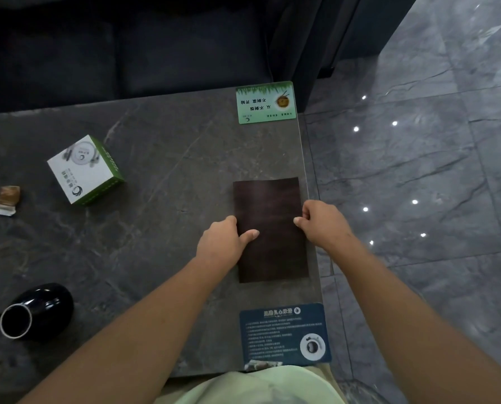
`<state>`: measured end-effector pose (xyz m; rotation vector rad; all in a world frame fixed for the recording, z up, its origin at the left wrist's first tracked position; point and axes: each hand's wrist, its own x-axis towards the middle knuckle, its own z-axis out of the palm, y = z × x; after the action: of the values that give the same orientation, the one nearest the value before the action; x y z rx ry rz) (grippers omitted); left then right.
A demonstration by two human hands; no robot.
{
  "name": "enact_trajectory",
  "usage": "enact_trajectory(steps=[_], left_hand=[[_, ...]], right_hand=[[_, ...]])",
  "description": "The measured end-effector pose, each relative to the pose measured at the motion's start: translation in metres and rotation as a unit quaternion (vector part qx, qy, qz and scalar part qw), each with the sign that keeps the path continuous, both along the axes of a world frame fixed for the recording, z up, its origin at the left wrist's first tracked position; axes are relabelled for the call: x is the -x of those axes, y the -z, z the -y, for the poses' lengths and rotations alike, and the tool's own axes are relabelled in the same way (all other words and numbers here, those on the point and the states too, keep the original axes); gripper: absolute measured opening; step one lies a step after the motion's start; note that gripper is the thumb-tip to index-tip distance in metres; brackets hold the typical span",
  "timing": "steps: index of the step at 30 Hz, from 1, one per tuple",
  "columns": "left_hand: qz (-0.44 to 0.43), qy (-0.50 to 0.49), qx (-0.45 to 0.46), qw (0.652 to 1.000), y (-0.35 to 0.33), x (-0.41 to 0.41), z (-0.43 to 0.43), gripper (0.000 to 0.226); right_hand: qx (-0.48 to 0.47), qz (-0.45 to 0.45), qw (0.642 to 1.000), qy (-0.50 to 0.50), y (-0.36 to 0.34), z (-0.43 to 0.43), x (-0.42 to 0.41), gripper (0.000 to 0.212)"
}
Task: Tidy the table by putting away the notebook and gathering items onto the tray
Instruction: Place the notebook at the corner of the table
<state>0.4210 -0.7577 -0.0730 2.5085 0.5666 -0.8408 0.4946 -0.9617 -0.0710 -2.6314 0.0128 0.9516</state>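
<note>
A dark brown notebook [269,205] lies closed and flat near the right edge of the grey stone table [161,147]. My left hand [220,243] holds its left edge, thumb pressed on the cover. My right hand [322,223] pinches its right edge at the table's rim. A green-and-white box [84,170] lies at the left. At the near left a black mug [36,312] rests on its side. A small wrapped brown item [8,198] sits at the far left. No tray is in view.
A green card [265,103] sits at the table's far right corner and a dark blue card [284,333] at the near right corner. A dark sofa [126,45] stands behind the table. Glossy grey floor tiles [418,170] lie to the right.
</note>
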Motion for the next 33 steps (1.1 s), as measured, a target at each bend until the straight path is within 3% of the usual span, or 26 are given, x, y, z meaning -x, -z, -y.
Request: enact_trajectory(steps=[8, 14, 21, 27, 33], left_hand=[[-0.048, 0.019, -0.019, 0.998, -0.003, -0.012, -0.002, 0.053], [-0.037, 0.029, -0.041, 0.998, -0.003, -0.007, -0.001, 0.052], [-0.024, 0.026, -0.052, 0.998, -0.005, -0.001, 0.004, 0.054], [-0.004, 0.033, -0.061, 0.998, -0.012, 0.003, 0.010, 0.059], [0.037, 0.101, -0.062, 0.992, -0.025, 0.027, 0.008, 0.050]], right_hand=[[0.018, -0.018, 1.000, 0.014, -0.003, -0.001, -0.004, 0.029], [-0.021, -0.025, 0.996, 0.082, 0.000, 0.009, 0.002, 0.036], [-0.022, -0.041, 0.997, 0.069, -0.010, 0.005, -0.001, 0.034], [-0.011, -0.009, 0.998, 0.060, -0.015, 0.003, 0.006, 0.032], [0.013, 0.056, 0.998, 0.039, -0.026, -0.004, 0.032, 0.031]])
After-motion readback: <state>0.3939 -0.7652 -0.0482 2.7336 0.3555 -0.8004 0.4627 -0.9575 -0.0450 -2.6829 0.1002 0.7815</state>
